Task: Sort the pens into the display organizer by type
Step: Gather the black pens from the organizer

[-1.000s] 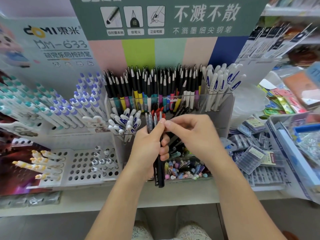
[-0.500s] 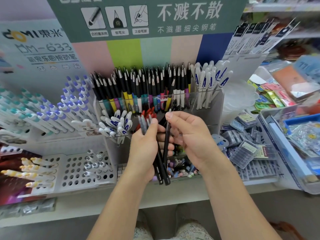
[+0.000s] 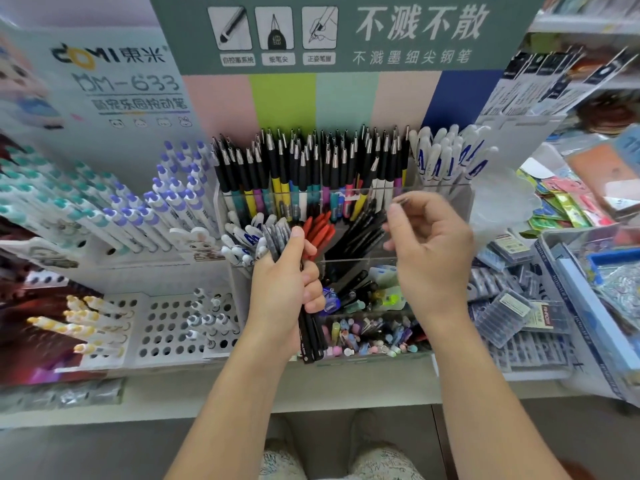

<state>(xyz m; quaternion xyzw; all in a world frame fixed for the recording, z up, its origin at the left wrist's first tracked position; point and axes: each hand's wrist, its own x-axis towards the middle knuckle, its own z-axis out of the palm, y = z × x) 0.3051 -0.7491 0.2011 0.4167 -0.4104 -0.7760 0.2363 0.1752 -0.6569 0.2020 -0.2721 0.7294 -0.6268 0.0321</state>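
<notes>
Left hand grips a bundle of pens, dark barrels projecting below its palm. Right hand, just beside it, is loosely curled, seemingly empty. The clear display organizer stands directly behind both hands.

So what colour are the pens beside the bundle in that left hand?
Red pens, clearest in the head view.

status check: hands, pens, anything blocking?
Left hand grips bundle of black pens. Right hand raised over organizer, pinch contents unclear. Path clear.
</notes>
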